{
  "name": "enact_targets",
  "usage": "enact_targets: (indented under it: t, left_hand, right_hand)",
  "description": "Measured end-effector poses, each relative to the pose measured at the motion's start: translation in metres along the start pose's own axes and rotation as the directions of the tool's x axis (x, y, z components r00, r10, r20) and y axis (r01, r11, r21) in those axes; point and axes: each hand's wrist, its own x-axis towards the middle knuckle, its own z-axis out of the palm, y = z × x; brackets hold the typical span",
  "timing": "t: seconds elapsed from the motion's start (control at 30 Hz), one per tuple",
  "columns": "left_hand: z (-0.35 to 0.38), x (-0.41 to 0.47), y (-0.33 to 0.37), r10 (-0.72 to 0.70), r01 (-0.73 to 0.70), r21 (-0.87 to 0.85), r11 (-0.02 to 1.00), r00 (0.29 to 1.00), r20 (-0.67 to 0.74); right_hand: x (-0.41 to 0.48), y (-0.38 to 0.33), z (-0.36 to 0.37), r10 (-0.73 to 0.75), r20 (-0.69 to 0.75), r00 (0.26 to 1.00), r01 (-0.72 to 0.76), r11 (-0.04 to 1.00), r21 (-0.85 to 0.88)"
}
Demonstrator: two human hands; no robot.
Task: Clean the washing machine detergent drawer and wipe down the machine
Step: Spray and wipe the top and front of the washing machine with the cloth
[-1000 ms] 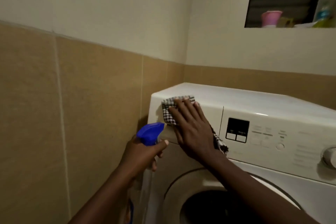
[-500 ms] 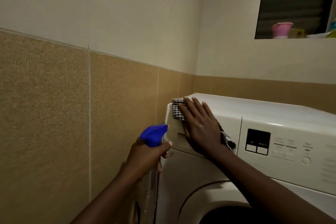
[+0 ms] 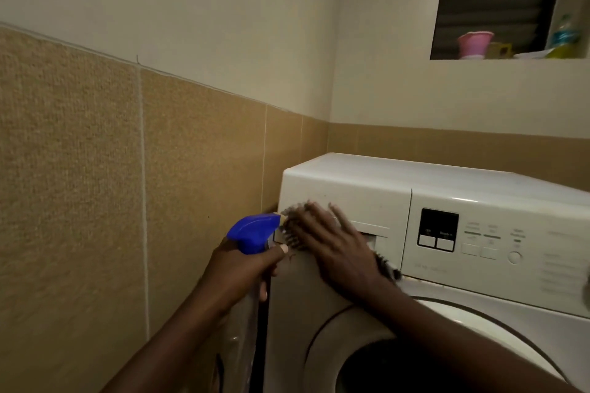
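Since the earlier frame your right hand [image 3: 338, 255], fingers flat on the cloth [image 3: 290, 234], has slid down the drawer [image 3: 348, 198] front at the top-left corner of the machine [image 3: 495, 201]. Your left hand [image 3: 242, 268] grips the sprayer [image 3: 252, 230]. Keep pressure even and overlap strokes.

Two arms in frame, both bare from wrist to frame edge. Left hand [image 3: 245, 268] and forearm at 7 o'clock, right hand [image 3: 338, 252] and forearm at 5 o'clock. Left thumbnail short. Right hand motion-blurred, detail unreadable.
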Motion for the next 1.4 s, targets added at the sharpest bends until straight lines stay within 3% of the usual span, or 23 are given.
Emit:
enact_targets:
  t: [0.1, 0.23, 0.43, 0.63, 0.77, 0.9, 1.13, 1.23, 1.4]
  left_hand:
    - [0.001, 0.000, 0.001, 0.007, -0.007, 0.001, 1.000, 1.000, 0.004]
    - [0.004, 0.001, 0.001, -0.004, 0.004, -0.013, 1.000, 1.000, 0.020]
    - [0.009, 0.005, -0.005, -0.049, 0.051, -0.035, 0.998, 0.997, 0.054]
    - [0.024, 0.003, -0.013, -0.030, 0.029, 0.025, 0.999, 0.999, 0.042]
    - [0.033, 0.002, -0.010, -0.015, 0.014, 0.024, 1.000, 0.998, 0.064]
    - [0.046, 0.001, -0.004, 0.004, -0.003, -0.013, 1.000, 0.997, 0.073]
    - [0.090, 0.001, 0.013, 0.063, -0.056, -0.050, 0.997, 0.988, 0.144]
    - [0.112, 0.002, 0.025, 0.086, -0.077, -0.052, 0.996, 0.978, 0.191]
    - [0.158, 0.003, 0.052, 0.115, -0.102, -0.061, 0.993, 0.952, 0.285]
  right_hand:
    - [-0.006, 0.040, -0.032, 0.087, -0.014, 0.996, -0.088, 0.994, -0.060]
    - [-0.020, 0.073, -0.058, 0.263, -0.150, 0.953, -0.271, 0.962, -0.036]
    - [-0.084, 0.039, -0.044, 0.291, -0.081, 0.953, -0.288, 0.957, 0.047]
    - [-0.035, -0.022, -0.006, 0.183, 0.050, 0.982, -0.186, 0.978, 0.089]
    - [-0.043, -0.008, -0.016, 0.138, 0.073, 0.988, -0.141, 0.989, 0.037]
    - [-0.076, 0.029, -0.041, 0.214, 0.048, 0.976, -0.213, 0.977, -0.026]
    - [-0.126, 0.038, -0.052, 0.311, -0.006, 0.950, -0.309, 0.946, 0.095]
    - [-0.139, 0.047, -0.073, 0.470, -0.196, 0.861, -0.436, 0.879, 0.192]
    - [-0.191, 0.062, -0.128, 0.729, -0.422, 0.540, -0.670, 0.675, 0.309]
